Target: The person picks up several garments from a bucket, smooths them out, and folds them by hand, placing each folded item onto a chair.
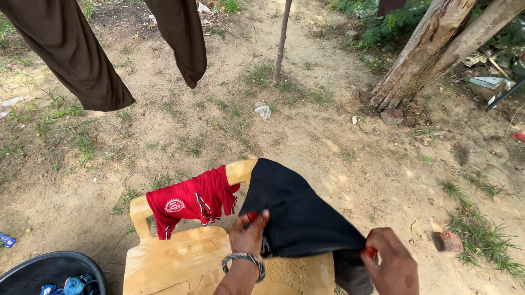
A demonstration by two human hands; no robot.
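A black garment [298,214] lies draped over the back and right side of a tan plastic chair [179,269]. My left hand [248,232], with a metal bangle on the wrist, grips the garment's edge near the chair seat. My right hand [391,266] pinches the same garment's lower right corner, which hangs past the chair. A red garment [191,199] with a white round emblem hangs over the chair back to the left of the black one.
A black tub [20,276] with blue and patterned clothes [62,292] stands at the lower left. Brown trousers [69,50] hang overhead at the top left. A thin pole [282,37], leaning wooden posts [441,39], a brick [448,241] and litter are on the sandy ground.
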